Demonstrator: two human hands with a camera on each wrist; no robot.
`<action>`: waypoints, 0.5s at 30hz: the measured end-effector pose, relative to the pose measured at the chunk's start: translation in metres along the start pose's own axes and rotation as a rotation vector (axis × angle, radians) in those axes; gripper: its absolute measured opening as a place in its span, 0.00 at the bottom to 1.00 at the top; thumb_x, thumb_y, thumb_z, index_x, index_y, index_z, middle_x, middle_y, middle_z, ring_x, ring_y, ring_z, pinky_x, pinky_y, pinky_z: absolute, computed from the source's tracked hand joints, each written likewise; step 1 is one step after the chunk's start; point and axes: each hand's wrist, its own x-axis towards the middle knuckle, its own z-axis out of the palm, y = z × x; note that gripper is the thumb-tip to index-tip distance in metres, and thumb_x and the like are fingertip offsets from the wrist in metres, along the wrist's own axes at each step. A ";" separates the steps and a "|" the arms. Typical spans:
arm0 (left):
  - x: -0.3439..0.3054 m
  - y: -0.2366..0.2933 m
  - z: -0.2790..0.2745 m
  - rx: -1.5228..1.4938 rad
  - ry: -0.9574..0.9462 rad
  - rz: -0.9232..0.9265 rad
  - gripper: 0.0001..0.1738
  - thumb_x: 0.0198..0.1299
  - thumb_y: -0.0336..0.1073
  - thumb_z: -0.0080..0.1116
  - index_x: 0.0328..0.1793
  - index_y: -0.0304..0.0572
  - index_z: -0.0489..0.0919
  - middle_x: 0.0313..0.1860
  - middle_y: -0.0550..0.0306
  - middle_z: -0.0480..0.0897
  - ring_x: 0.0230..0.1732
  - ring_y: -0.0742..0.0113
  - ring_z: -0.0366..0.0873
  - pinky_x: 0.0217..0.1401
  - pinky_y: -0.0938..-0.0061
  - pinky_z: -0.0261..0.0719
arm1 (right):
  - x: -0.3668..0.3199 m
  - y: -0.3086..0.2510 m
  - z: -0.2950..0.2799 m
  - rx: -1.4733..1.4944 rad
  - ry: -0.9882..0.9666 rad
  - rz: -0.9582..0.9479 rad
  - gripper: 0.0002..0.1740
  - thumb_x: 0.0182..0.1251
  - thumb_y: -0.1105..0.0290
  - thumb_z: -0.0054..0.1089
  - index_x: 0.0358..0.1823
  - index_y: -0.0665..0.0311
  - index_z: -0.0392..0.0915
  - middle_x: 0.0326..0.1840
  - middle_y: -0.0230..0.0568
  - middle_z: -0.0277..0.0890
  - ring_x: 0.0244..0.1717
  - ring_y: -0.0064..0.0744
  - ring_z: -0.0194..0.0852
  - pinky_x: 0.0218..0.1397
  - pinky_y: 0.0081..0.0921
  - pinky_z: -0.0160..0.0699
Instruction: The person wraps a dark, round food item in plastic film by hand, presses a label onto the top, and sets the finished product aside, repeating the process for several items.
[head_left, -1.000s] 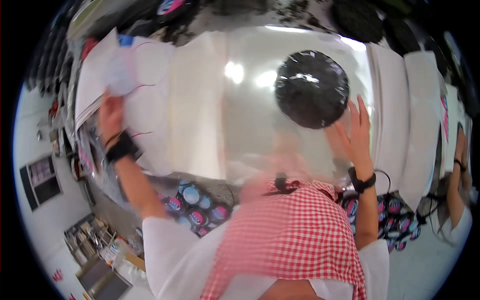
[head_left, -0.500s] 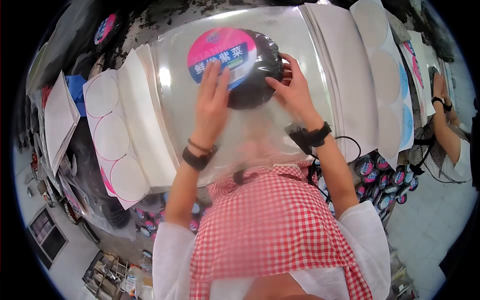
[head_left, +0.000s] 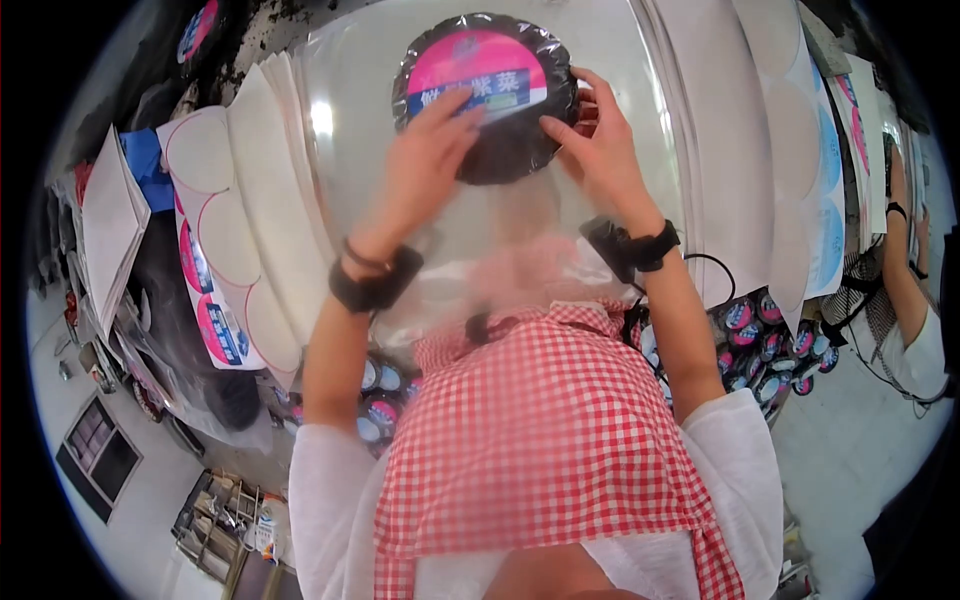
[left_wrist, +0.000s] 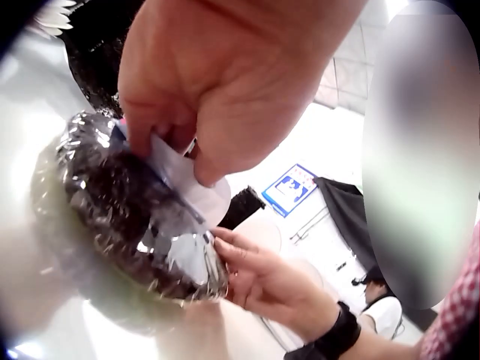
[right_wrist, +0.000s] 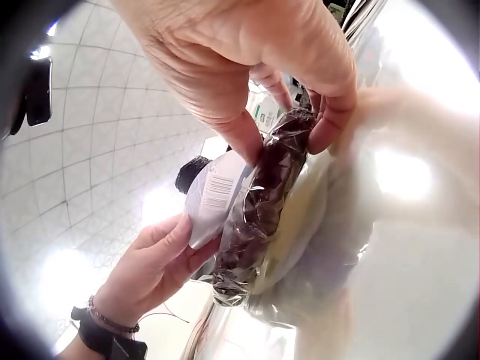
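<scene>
A round black seaweed packet (head_left: 500,160) in crinkled clear wrap lies on a glossy surface (head_left: 360,130). Over its face is a round pink, blue and white label (head_left: 475,60). My left hand (head_left: 420,165) pinches the label's near edge between thumb and fingers. That edge stands up off the packet in the left wrist view, its white label (left_wrist: 199,187) partly behind my fingers. With thumb and fingers, my right hand (head_left: 605,150) grips the packet's right rim. In the right wrist view, the label's barcode (right_wrist: 217,193) faces out beside the packet (right_wrist: 259,217).
Sheets of round labels (head_left: 225,230) and white paper (head_left: 275,170) flank the left side. More stacked sheets (head_left: 725,150) line the right. Several labelled packets (head_left: 770,350) are piled below the right edge. Another person's arm (head_left: 905,275) shows at far right.
My left hand came from the label sheets on the left with the label and brought it over the packet. The label moved right, more onto the packet. My right hand took hold of the rim.
</scene>
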 end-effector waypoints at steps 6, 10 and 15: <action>-0.010 0.040 -0.013 0.432 -0.177 0.000 0.25 0.63 0.48 0.58 0.66 0.53 0.76 0.73 0.54 0.68 0.72 0.57 0.66 0.70 0.51 0.60 | 0.001 0.012 0.000 0.030 -0.032 0.005 0.38 0.55 0.70 0.73 0.66 0.60 0.64 0.47 0.44 0.76 0.40 0.29 0.78 0.41 0.25 0.81; 0.022 0.032 -0.009 0.522 -0.147 -0.033 0.28 0.63 0.53 0.56 0.70 0.64 0.72 0.77 0.57 0.63 0.74 0.56 0.61 0.71 0.42 0.53 | 0.003 0.010 -0.002 -0.059 -0.045 -0.037 0.36 0.57 0.73 0.68 0.67 0.60 0.62 0.48 0.45 0.76 0.42 0.30 0.78 0.42 0.25 0.81; 0.016 -0.113 0.029 0.605 0.199 -0.065 0.29 0.67 0.45 0.55 0.75 0.58 0.66 0.75 0.50 0.63 0.73 0.53 0.62 0.72 0.51 0.58 | 0.010 0.003 -0.010 0.084 -0.105 0.109 0.34 0.60 0.76 0.63 0.68 0.62 0.60 0.52 0.48 0.74 0.45 0.34 0.79 0.46 0.30 0.82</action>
